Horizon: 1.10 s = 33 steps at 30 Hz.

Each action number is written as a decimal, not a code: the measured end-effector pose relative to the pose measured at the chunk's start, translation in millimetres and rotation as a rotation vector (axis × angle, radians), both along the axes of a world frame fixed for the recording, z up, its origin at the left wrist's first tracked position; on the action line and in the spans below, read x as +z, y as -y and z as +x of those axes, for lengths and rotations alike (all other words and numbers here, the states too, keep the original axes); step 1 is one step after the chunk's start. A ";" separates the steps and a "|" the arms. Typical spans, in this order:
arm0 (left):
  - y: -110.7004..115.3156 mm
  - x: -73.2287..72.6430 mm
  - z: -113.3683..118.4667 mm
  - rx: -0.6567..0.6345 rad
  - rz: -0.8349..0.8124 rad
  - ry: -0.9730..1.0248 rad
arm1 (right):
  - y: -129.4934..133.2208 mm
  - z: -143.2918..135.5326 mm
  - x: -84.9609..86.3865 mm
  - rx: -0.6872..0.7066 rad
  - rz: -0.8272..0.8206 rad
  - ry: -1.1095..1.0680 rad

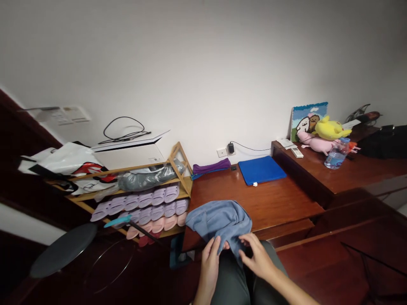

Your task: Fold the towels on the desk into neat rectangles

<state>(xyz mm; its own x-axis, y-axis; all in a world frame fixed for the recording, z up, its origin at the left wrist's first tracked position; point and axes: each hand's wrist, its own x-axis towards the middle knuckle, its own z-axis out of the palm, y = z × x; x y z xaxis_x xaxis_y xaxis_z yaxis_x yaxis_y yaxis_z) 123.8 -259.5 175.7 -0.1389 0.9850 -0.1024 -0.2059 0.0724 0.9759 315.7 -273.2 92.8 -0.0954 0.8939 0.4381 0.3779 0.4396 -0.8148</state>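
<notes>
A greyish-blue cloth, soft and crumpled, lies over the front left of the brown wooden desk and hangs down toward my lap. My left hand is closed on its near edge, thumb and fingers pinching the fabric. At the right side of the hanging part is my right hand. Its thumb and forefinger are spread, with their tips at the cloth's edge, and its other fingers are partly hidden.
A blue folded mat and a purple folded cloth lie at the desk's back. Left stands a wooden rack of clogs, beside a round dark stool. A water bottle and plush toys occupy the higher right surface.
</notes>
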 end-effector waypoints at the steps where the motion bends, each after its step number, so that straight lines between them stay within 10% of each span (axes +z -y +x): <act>1: -2.0 5.4 0.5 0.006 -0.001 0.073 | -9.2 7.1 -10.5 -0.065 -0.063 -0.045; 5: -5.6 25.5 -0.8 -0.044 0.027 0.178 | -43.5 19.9 -49.0 -0.262 -0.409 -0.367; 9: -8.9 39.6 -3.1 -0.049 0.026 0.169 | -53.7 -7.2 -55.7 -0.167 -0.776 -0.828; 18: -56.6 41.8 -35.4 0.228 0.213 -0.004 | -38.0 -36.0 36.2 0.110 -0.733 -1.276; 25: 11.6 13.4 4.7 0.053 0.369 -0.507 | -24.6 -42.5 88.4 0.178 -0.577 -1.076; 33: 5.9 54.9 -33.2 -0.096 0.326 -0.598 | -25.6 -17.3 98.0 0.144 -0.269 -0.428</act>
